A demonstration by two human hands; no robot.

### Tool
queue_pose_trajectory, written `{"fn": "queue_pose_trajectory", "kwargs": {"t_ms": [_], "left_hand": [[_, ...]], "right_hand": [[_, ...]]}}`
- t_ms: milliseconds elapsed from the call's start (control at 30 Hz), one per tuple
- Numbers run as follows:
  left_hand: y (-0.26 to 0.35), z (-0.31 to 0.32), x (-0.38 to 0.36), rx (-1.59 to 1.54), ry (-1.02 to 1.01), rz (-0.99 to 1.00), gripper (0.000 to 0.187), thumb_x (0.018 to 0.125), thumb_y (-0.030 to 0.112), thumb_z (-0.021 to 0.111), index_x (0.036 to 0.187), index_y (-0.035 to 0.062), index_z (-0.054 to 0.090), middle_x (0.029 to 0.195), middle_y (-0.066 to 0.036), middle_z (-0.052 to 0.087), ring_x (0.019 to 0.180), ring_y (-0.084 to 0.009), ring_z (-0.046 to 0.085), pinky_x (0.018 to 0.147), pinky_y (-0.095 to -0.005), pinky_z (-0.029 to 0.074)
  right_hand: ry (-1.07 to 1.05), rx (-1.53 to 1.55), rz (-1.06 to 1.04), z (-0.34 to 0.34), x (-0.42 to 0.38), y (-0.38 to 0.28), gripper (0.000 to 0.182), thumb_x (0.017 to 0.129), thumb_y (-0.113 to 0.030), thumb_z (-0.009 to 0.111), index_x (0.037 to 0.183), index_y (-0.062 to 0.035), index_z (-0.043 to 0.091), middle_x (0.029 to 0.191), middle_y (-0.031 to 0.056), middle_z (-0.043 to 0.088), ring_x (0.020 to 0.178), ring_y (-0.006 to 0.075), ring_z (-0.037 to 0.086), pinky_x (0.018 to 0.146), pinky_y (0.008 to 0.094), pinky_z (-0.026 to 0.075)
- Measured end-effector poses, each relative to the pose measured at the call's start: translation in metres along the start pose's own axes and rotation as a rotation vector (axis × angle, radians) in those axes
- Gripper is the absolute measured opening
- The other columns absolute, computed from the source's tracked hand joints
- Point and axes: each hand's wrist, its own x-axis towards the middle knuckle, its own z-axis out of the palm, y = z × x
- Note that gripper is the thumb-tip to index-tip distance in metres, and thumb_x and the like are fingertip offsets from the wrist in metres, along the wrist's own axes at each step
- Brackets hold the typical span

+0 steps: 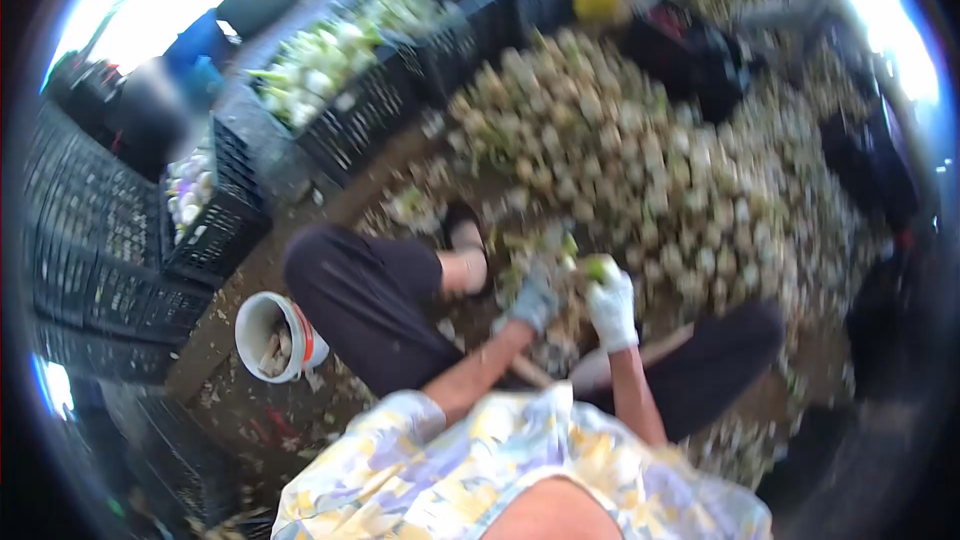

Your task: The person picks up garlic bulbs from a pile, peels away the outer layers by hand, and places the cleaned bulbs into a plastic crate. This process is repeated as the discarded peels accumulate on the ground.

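My right hand (612,312), in a white glove, is closed around a pale onion-like bulb (598,268) with a green end. Just to its left is my left hand (537,305), in a grey-blue glove, with its fingers curled in. Blur hides what the left fingers hold, if anything. Both hands are low between my bent legs, over a litter of dry skins and leaf trimmings (560,338). A large pile of similar bulbs (640,170) spreads over the ground just beyond my hands.
A white bucket (246,338) with pale pieces inside stands left of my knee. Black crates (345,132) hold white bulbs with green tops; a smaller crate (225,215) holds purple-white ones. Stacked crates (90,250) line the left. Other people sit around the pile.
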Motion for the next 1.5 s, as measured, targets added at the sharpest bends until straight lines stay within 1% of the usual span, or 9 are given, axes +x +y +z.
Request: {"fn": "queue_pose_trajectory", "kwargs": {"t_ms": [67, 200, 333, 467, 633, 1000, 1267, 1400, 1500], "left_hand": [[0.044, -0.024, 0.014, 1.052, -0.561, -0.209, 0.044, 0.082, 0.017, 0.038, 0.123, 0.0045, 0.043, 0.126, -0.020, 0.042, 0.119, -0.0310, 0.038, 0.103, -0.0407, 0.024], [0.075, -0.030, 0.017, -0.990, 0.150, -0.580, 0.015, 0.084, 0.020, 0.055, 0.086, 0.0054, 0.060, 0.079, -0.008, 0.061, 0.069, -0.0183, 0.058, 0.059, -0.0281, 0.049], [0.081, -0.043, 0.028, -1.137, -0.029, -0.717, 0.024, 0.084, 0.025, 0.056, 0.088, 0.0013, 0.057, 0.082, -0.011, 0.061, 0.071, -0.0206, 0.059, 0.053, -0.0290, 0.051], [0.075, -0.040, 0.029, -1.375, 0.036, -0.756, 0.030, 0.082, 0.028, 0.058, 0.097, 0.0018, 0.055, 0.093, -0.012, 0.060, 0.081, -0.0236, 0.059, 0.061, -0.0321, 0.053], [0.058, -0.035, 0.025, -1.230, 0.131, -0.729, 0.028, 0.083, 0.022, 0.058, 0.102, 0.0019, 0.057, 0.093, -0.008, 0.060, 0.083, -0.0180, 0.057, 0.074, -0.0303, 0.049], [0.056, -0.033, 0.023, -1.241, 0.176, -0.891, 0.027, 0.081, 0.017, 0.060, 0.102, 0.0003, 0.055, 0.095, -0.011, 0.059, 0.083, -0.0213, 0.058, 0.076, -0.0354, 0.050], [0.100, -0.028, 0.025, -0.368, 0.209, -0.504, 0.015, 0.074, 0.009, 0.066, 0.086, -0.0001, 0.061, 0.078, -0.005, 0.061, 0.065, -0.0124, 0.055, 0.060, -0.0261, 0.047], [0.078, -0.039, 0.026, -1.039, 0.167, -0.564, 0.017, 0.078, 0.008, 0.061, 0.092, -0.0007, 0.058, 0.082, -0.008, 0.061, 0.073, -0.0176, 0.058, 0.070, -0.0307, 0.050], [0.060, -0.043, 0.024, -1.415, 0.120, -0.575, 0.026, 0.080, 0.016, 0.060, 0.100, -0.0004, 0.054, 0.099, -0.013, 0.057, 0.094, -0.0246, 0.055, 0.083, -0.0373, 0.048]], "right_hand": [[0.000, -0.214, -0.250, 0.008, -0.010, -0.012, 0.011, 0.071, 0.001, 0.051, 0.080, -0.0014, 0.056, 0.078, 0.0158, 0.054, 0.071, 0.0312, 0.053, 0.060, 0.0322, 0.043], [-0.046, 0.505, 0.305, -0.012, -0.007, -0.010, 0.009, 0.070, 0.000, 0.057, 0.075, -0.0034, 0.064, 0.065, 0.0002, 0.059, 0.059, 0.0068, 0.048, 0.055, 0.0241, 0.041], [0.142, 0.321, 0.366, -0.041, 0.031, 0.056, 0.008, 0.073, -0.007, 0.058, 0.079, -0.0032, 0.062, 0.067, 0.0047, 0.062, 0.062, 0.0166, 0.058, 0.059, 0.0303, 0.047], [-0.115, -0.835, 0.138, -0.022, 0.016, 0.050, 0.053, 0.073, -0.017, 0.062, 0.122, -0.0079, 0.046, 0.108, 0.0187, 0.055, 0.097, 0.0327, 0.054, 0.081, 0.0354, 0.045], [-0.097, 0.550, 0.553, -0.003, 0.007, -0.006, 0.053, 0.071, -0.015, 0.070, 0.117, 0.0024, 0.048, 0.101, 0.0121, 0.059, 0.086, 0.0175, 0.056, 0.074, 0.0280, 0.046], [-0.121, 0.674, 0.600, -0.011, 0.004, 0.022, 0.045, 0.074, 0.001, 0.061, 0.117, 0.0040, 0.046, 0.095, 0.0119, 0.060, 0.075, 0.0145, 0.059, 0.057, 0.0272, 0.053], [0.018, 0.071, 0.241, 0.019, 0.001, 0.025, 0.042, 0.070, -0.002, 0.059, 0.111, 0.0035, 0.052, 0.088, 0.0140, 0.063, 0.077, 0.0136, 0.058, 0.067, 0.0256, 0.047], [0.065, -0.200, 0.181, 0.013, 0.009, 0.068, 0.039, 0.071, 0.000, 0.054, 0.109, 0.0006, 0.055, 0.090, 0.0136, 0.063, 0.076, 0.0166, 0.059, 0.068, 0.0272, 0.047], [-0.525, -0.645, 0.352, 0.005, 0.017, 0.087, 0.040, 0.069, -0.005, 0.058, 0.109, -0.0036, 0.055, 0.101, 0.0203, 0.059, 0.090, 0.0339, 0.057, 0.077, 0.0331, 0.046]]}}
